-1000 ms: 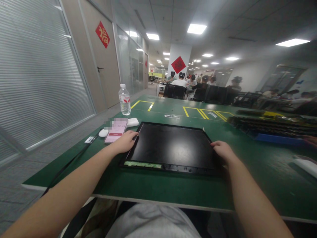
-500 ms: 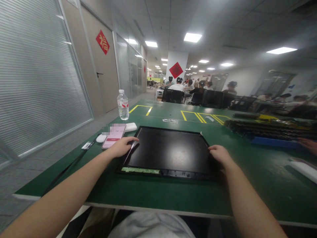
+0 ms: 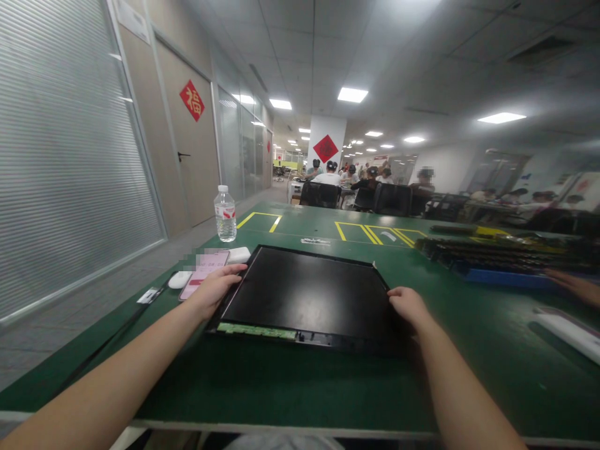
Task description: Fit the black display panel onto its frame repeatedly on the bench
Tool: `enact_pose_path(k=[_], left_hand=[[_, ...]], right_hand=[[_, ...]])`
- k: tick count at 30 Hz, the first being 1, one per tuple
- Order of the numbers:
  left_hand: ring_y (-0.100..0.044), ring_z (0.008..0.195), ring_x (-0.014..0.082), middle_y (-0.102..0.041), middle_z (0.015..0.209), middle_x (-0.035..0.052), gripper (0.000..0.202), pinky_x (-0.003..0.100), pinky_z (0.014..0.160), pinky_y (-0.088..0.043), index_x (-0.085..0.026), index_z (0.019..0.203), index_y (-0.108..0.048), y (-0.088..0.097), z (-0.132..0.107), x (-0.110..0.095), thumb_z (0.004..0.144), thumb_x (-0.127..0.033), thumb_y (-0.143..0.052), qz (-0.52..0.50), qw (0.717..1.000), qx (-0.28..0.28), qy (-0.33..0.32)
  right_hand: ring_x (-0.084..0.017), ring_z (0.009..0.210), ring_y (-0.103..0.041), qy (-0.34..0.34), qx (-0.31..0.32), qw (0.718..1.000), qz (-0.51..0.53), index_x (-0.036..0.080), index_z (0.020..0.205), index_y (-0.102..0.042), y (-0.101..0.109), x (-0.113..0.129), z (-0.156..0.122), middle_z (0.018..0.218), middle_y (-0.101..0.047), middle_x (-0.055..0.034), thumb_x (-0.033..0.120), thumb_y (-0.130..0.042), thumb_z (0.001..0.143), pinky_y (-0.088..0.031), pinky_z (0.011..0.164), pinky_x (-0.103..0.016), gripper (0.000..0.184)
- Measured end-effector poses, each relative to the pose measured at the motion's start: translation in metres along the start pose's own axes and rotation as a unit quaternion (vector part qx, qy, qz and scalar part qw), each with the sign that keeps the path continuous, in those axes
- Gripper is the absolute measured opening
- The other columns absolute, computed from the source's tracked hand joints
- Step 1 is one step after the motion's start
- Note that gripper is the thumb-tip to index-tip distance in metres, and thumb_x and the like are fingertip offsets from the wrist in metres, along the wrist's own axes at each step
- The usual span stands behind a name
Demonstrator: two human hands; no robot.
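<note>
A flat black display panel (image 3: 304, 290) lies on the green table (image 3: 290, 381), with a green circuit strip (image 3: 255, 329) along its near edge. My left hand (image 3: 213, 289) rests on the panel's left edge, fingers curled over the frame. At the panel's right edge sits my right hand (image 3: 407, 304), its fingers bent and gripping the frame.
A pink phone (image 3: 203, 282), a white mouse (image 3: 180, 279) and a water bottle (image 3: 225, 214) stand left of the panel. Dark trays (image 3: 497, 253) on blue pads fill the right side. Another person's hand (image 3: 574, 285) reaches in at far right. Seated people work at the back.
The camera has tilted up and the table sits lower in view. Both hands stay on the panel's side edges; my left hand has slid slightly outward.
</note>
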State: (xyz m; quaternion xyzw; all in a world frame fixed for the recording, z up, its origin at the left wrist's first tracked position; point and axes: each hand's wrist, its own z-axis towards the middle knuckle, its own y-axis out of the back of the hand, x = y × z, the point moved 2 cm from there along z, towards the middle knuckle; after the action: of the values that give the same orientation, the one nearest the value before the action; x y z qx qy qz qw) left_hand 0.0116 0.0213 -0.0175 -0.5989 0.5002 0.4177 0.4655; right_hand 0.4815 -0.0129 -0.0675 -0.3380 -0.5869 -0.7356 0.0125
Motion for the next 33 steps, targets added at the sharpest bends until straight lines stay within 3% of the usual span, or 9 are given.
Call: enact_pose_path(k=[8, 17, 22, 25, 33], left_hand=[[-0.069, 0.050, 0.0199, -0.070, 0.066, -0.0001, 0.046, 0.029, 0.047, -0.057, -0.019, 0.120, -0.054, 0.000, 0.007, 0.007, 0.077, 0.000, -0.057, -0.067, 0.996, 0.027, 0.048], [-0.069, 0.049, 0.0211, -0.074, 0.069, 0.0015, 0.061, 0.029, 0.046, -0.057, -0.022, 0.129, -0.053, 0.001, 0.007, 0.009, 0.073, -0.003, -0.070, -0.026, 0.999, 0.023, 0.035], [-0.072, 0.056, 0.0223, -0.076, 0.072, 0.0060, 0.038, 0.030, 0.052, -0.059, -0.015, 0.106, -0.069, -0.003, -0.001, 0.006, 0.070, -0.006, -0.074, 0.001, 0.998, 0.052, 0.035], [-0.070, 0.053, 0.0208, -0.075, 0.068, 0.0054, 0.028, 0.028, 0.048, -0.057, -0.014, 0.094, -0.073, -0.002, 0.000, 0.008, 0.068, -0.006, -0.070, 0.019, 0.998, 0.055, 0.033], [-0.066, 0.048, 0.0162, -0.076, 0.070, 0.0032, 0.039, 0.023, 0.043, -0.051, -0.015, 0.090, -0.075, -0.002, 0.004, 0.009, 0.058, -0.004, -0.056, 0.010, 0.997, 0.076, 0.009]], right_hand=[[-0.024, 0.098, -0.068, 0.010, 0.001, 1.000, -0.006, 0.018, 0.093, -0.077, -0.003, -0.001, 0.002, 0.103, -0.075, -0.0092, 0.012, -0.056, 0.074, -0.049, 0.081, -0.029, 0.029], [-0.023, 0.097, -0.069, 0.006, -0.001, 1.000, -0.013, 0.019, 0.095, -0.077, -0.002, 0.001, 0.001, 0.102, -0.075, -0.0087, 0.013, -0.056, 0.074, -0.049, 0.078, -0.026, 0.030], [-0.025, 0.098, -0.069, 0.006, 0.008, 1.000, -0.013, 0.017, 0.098, -0.077, -0.001, 0.002, 0.000, 0.103, -0.075, -0.0104, 0.013, -0.055, 0.074, -0.050, 0.080, -0.029, 0.032], [-0.025, 0.098, -0.069, 0.005, 0.008, 1.000, -0.010, 0.018, 0.096, -0.078, 0.000, 0.002, -0.001, 0.104, -0.075, -0.0104, 0.013, -0.056, 0.074, -0.050, 0.081, -0.029, 0.031], [-0.025, 0.099, -0.068, -0.007, 0.023, 1.000, -0.007, 0.018, 0.098, -0.077, 0.001, 0.001, 0.001, 0.107, -0.074, -0.0096, 0.014, -0.056, 0.076, -0.049, 0.079, -0.029, 0.030]])
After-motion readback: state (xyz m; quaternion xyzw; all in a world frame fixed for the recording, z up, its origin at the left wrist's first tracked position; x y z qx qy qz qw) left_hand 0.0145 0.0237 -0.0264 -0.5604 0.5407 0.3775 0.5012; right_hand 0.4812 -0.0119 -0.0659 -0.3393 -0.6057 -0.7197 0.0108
